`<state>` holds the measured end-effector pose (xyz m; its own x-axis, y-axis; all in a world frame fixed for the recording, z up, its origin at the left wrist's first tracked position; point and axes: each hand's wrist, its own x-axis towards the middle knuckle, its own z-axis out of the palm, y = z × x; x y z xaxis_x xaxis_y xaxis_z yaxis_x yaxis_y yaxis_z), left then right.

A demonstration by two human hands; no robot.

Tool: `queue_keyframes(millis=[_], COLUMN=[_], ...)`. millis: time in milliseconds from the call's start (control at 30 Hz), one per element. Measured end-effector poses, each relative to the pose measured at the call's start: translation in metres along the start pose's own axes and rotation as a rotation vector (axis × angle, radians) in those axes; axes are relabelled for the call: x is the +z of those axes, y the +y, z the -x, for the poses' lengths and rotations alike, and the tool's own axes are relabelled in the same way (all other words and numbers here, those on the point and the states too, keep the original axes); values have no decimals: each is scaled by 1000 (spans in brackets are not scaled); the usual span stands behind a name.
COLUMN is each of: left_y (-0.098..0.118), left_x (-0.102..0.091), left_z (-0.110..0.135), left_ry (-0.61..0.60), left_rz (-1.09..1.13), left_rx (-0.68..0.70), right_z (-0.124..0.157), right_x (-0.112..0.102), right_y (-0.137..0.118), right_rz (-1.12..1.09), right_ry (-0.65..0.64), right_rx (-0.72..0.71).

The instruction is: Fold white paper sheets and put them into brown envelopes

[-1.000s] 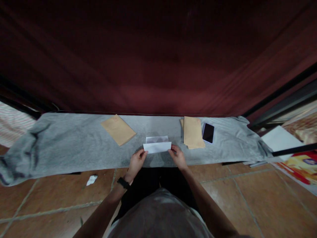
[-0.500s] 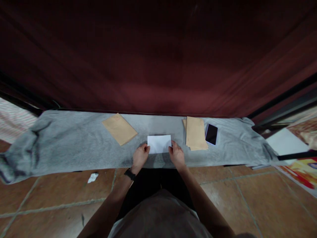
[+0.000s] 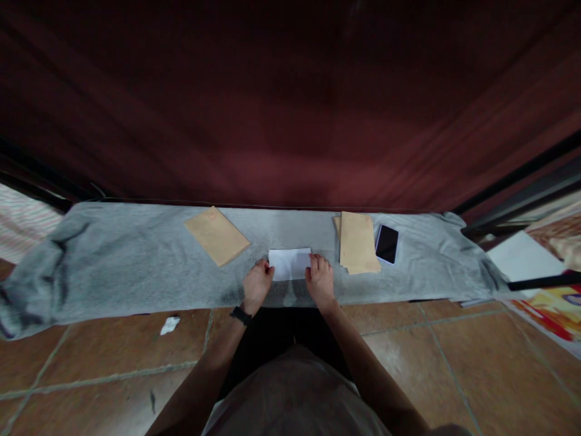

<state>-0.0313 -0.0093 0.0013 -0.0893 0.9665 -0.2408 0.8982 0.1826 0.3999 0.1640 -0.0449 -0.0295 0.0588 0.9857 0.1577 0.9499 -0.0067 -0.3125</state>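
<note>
A white sheet of paper is held between my two hands, just above or on the grey cloth. My left hand pinches its left edge, thumb on top. At the right edge, my right hand grips the paper with its fingers curled over the side. One brown envelope or a thin pile of them lies slanted to the left of the paper. To the right sits a stack of brown envelopes, slightly fanned.
A dark-screened phone lies beside the right stack. Grey cloth covers the long narrow surface, with a dark red panel rising behind it. On the tiled floor is a crumpled white scrap.
My right hand has shifted slightly left and its fingers now lap further over the paper's right edge. The paper looks a little more tilted; the left hand keeps its grip.
</note>
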Motion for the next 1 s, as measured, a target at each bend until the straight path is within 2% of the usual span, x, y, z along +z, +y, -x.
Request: queue_keyframes(millis=[133,200,267,333,400,467,533,633,700,1000], left_y=[-1,-2,0,5,15,28,41,49,44,-5], left_x=[2,2,5,12,24,40,56,70,73,59], left_z=[1,3,5,7,8,8,6,2,-2,-10], left_ry=[23,36,99,204,271,245,180,141,143,260], left_rz=[12,-10,-54,-82,-74,-49,-55,-79,-95,-199], left_rx=[9,8,34,150,350,539,620,595,574,530], right_z=[-3,-1,1,3,4,4,5,5,5,3], right_x=[11,18,24,27,27,25,23,23,25,33], right_y=[-6,-8,-9,-9,-9,-8,-8,-7,-6,-1], right_rz=[-35,2,41,65,87,114,140,155,149,65], right_ry=[3,-8,-8,-4,-11,-42,-80,-97,-81,81], right_rx=[-178,-210,-223,-231,-231,-239,-252,-262,-253,-144])
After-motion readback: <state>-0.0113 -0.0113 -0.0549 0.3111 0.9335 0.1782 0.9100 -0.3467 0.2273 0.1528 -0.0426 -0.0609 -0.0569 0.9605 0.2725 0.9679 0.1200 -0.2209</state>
